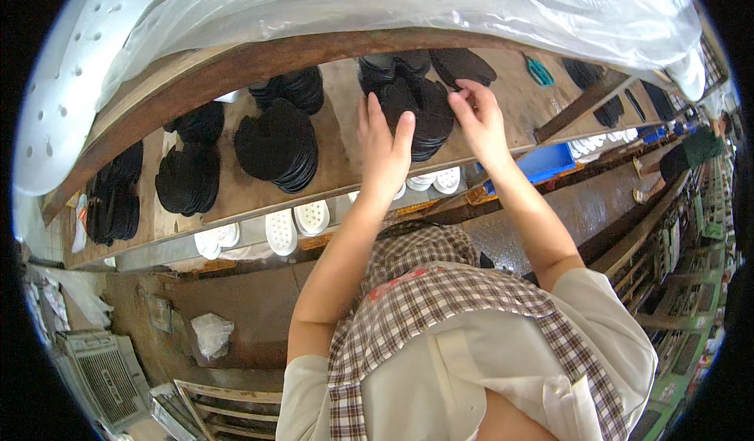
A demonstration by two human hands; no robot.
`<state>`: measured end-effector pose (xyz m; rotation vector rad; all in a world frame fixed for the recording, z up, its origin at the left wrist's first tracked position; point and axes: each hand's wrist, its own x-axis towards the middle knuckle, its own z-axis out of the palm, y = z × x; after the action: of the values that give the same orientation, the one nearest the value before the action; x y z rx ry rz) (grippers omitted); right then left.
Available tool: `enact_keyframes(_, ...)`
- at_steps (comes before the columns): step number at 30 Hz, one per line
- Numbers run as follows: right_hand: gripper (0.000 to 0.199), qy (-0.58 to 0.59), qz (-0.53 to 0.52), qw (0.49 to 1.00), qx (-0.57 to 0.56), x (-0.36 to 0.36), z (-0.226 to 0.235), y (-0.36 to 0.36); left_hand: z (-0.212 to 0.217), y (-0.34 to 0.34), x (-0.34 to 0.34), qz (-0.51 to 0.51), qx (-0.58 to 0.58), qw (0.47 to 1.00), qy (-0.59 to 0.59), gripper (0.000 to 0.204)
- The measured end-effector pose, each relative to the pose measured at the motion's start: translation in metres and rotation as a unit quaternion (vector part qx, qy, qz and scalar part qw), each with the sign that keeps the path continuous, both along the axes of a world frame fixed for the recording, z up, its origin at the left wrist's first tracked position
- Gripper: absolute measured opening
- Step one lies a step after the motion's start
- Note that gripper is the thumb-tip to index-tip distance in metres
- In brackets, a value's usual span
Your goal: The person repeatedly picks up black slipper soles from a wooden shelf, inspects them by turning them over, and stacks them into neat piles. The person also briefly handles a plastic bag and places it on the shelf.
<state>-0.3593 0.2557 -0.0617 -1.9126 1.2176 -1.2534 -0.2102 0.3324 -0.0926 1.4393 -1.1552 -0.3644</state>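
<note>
A stack of thin black shoe soles (428, 119) lies on a wooden shelf (342, 119) in front of me. My left hand (383, 146) rests against the stack's left side, fingers stretched out and the thumb apart over its near part. At the right edge of the same stack, my right hand (481, 123) has its thumb and forefinger close together, pinching the rim of a black sole. More black soles (463, 65) lie flat just beyond that hand. The fingertips partly cover the edges they touch.
Other stacks of black soles (276, 146) stand along the shelf to the left. Teal-handled scissors (539, 70) lie to the right. Plastic sheeting (408, 5) covers the upper shelf. White perforated soles (312, 216) and a blue crate (542, 162) sit below. A person (691, 154) is at far right.
</note>
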Motion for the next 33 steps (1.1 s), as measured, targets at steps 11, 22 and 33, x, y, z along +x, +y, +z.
enact_keyframes(11, 0.060, -0.410, 0.177, 0.838, 0.312, 0.027, -0.038, 0.025, -0.024, -0.013, -0.023, -0.011, -0.010, 0.992, 0.128, 0.085)
enact_keyframes(22, 0.040, -0.116, 0.279, 0.920, -0.250, -0.030, -0.006, 0.110, -0.037, 0.163, 0.023, -0.147, -0.147, 0.976, -0.061, 0.050)
enact_keyframes(33, 0.023, 0.303, 0.717, 0.624, -0.065, 0.285, -0.076, 0.361, -0.110, 0.476, 0.176, 0.230, 0.132, 0.951, 0.158, 0.028)
